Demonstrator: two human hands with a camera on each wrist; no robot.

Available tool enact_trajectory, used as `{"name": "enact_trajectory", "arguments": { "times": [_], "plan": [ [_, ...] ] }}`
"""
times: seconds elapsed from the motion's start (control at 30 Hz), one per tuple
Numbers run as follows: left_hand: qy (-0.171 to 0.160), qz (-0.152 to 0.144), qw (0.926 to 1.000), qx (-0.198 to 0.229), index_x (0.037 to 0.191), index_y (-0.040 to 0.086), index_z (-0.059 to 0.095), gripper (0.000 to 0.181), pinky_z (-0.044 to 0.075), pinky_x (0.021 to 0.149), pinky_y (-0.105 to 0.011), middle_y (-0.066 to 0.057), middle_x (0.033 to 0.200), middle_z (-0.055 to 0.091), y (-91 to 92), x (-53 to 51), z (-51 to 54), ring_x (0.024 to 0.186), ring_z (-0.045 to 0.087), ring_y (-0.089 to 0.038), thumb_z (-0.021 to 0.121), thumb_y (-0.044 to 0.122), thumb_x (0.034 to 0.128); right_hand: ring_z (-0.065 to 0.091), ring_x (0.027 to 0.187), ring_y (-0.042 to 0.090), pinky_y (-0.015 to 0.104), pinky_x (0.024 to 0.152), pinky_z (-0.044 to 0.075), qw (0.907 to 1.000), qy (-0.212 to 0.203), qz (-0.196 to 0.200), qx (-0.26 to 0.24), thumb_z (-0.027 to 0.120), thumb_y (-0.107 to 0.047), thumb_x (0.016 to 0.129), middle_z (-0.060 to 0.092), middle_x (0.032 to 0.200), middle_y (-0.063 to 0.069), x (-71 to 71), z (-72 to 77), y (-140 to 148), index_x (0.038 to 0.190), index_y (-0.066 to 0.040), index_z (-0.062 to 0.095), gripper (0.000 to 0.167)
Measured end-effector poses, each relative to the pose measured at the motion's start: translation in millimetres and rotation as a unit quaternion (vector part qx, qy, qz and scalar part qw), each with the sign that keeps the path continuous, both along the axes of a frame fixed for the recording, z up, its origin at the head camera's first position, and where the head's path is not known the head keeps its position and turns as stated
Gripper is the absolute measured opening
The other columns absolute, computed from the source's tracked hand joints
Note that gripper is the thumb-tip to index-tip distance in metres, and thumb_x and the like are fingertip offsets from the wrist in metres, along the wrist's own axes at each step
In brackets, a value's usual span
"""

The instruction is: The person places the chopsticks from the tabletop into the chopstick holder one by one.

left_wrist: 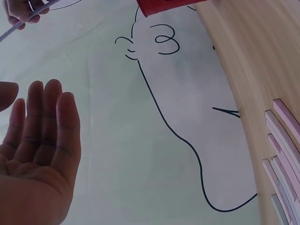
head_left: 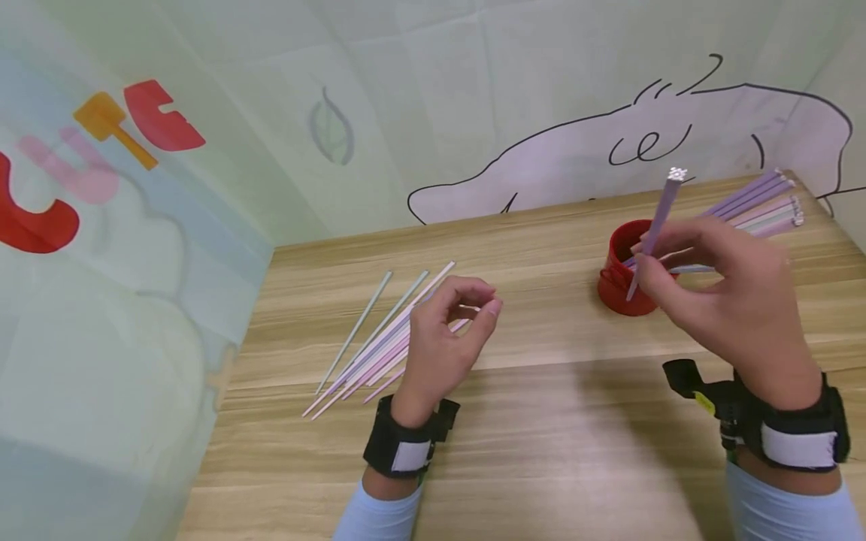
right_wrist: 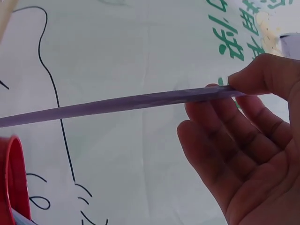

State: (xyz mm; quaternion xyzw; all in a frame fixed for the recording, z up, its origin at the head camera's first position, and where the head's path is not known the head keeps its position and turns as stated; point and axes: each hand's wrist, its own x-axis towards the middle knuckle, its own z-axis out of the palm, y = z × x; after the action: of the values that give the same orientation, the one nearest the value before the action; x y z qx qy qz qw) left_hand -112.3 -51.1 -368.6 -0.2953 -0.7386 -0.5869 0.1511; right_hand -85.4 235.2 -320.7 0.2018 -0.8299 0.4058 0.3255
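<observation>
The right hand pinches a purple stick between thumb and fingers, tilted with its white patterned end up, over the near side of a red bucket. In the right wrist view the purple stick runs from the right hand past the red bucket's rim. The left hand is raised over a pile of thin pastel sticks, fingers loosely curved and holding nothing; the left wrist view shows the left hand with its fingers extended.
More purple and pastel sticks lean from the bucket toward the back right, patterned ends outward. A pale green stick lies at the left of the pile. Behind the wooden table hangs a printed cloth.
</observation>
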Motion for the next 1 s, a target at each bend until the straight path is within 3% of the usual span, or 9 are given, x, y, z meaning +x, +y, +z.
{"name": "enact_trajectory", "arguments": {
  "times": [0.27,0.63,1.0],
  "plan": [
    [-0.004,0.008,0.9999,-0.013,0.105,0.002,0.067,0.012,0.058,0.073,-0.034,-0.006,0.097,0.071,-2.2,-4.0,-4.8,0.088,0.068,-0.018,0.069,0.008,0.0941,0.062,0.085,-0.008,0.008,0.081,0.047,0.9983,0.03,-0.049,-0.007,0.071,-0.004,0.082,0.071,0.091,0.009,-2.0,1.5,13.0,0.097,0.01,0.069,0.02],
    [-0.026,0.025,0.9976,-0.06,0.104,0.004,0.069,0.013,0.058,0.071,-0.032,-0.003,0.096,0.072,-5.2,-13.3,-14.8,0.089,0.068,-0.013,0.07,0.011,0.094,0.06,0.087,-0.009,0.005,0.079,0.045,0.994,0.001,-0.107,-0.023,0.075,0.008,0.079,0.072,0.097,0.015,-3.0,0.9,22.3,0.103,0.01,0.069,0.025],
    [-0.044,0.028,0.9949,-0.087,0.104,0.007,0.069,0.012,0.058,0.071,-0.03,0.0,0.095,0.072,-6.3,-14.6,-16.2,0.088,0.067,-0.01,0.07,0.013,0.0938,0.058,0.089,-0.012,0.005,0.079,0.044,0.9874,-0.034,-0.149,-0.041,0.076,0.002,0.084,0.058,0.102,-0.021,-2.7,-1.1,28.1,0.107,0.007,0.069,0.025]
  ]
}}
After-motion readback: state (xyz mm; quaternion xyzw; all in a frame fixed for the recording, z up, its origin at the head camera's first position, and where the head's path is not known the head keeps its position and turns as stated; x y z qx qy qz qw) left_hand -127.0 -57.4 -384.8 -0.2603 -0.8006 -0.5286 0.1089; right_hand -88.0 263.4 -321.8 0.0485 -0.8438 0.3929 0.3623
